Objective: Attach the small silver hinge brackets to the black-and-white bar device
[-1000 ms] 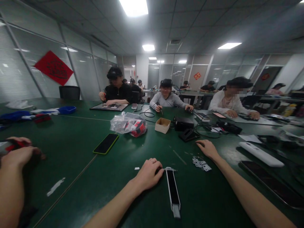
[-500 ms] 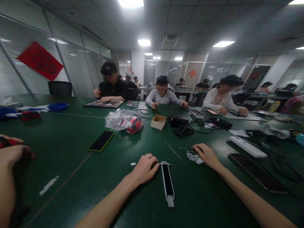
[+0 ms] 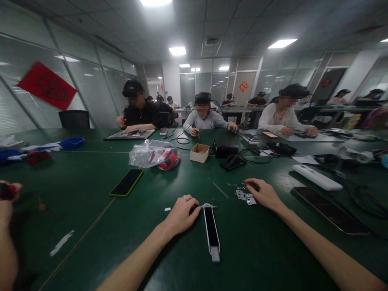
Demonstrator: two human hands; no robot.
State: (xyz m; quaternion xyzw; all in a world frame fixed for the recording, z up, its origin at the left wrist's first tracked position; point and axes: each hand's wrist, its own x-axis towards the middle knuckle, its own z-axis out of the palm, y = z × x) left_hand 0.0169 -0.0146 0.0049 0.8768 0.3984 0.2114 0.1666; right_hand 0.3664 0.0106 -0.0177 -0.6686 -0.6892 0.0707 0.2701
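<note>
My left hand point(image 3: 181, 216) lies on the green table point(image 3: 91, 190), its curled fingers touching the far end of a long, narrow black-and-white device point(image 3: 211, 231). My right hand point(image 3: 263, 193) rests palm down, fingertips on a cluster of several small metal brackets point(image 3: 245, 196). Whether the fingers pinch one bracket is hidden. A thin metal rod point(image 3: 218, 189) lies just beyond the device.
A phone with a yellow-green case point(image 3: 126, 182) lies left of centre, with a plastic bag of red parts point(image 3: 154, 155), a small cardboard box point(image 3: 199, 152) and black chargers with cables point(image 3: 230, 155) behind. A white device point(image 3: 317, 177) and dark phone point(image 3: 330, 210) lie right. Another person's hand point(image 3: 7, 202) is at left. Three people sit opposite.
My right hand has slid from just beyond the brackets onto them. The view has swung right and a little up. The other person's hand at left has drawn back toward the edge.
</note>
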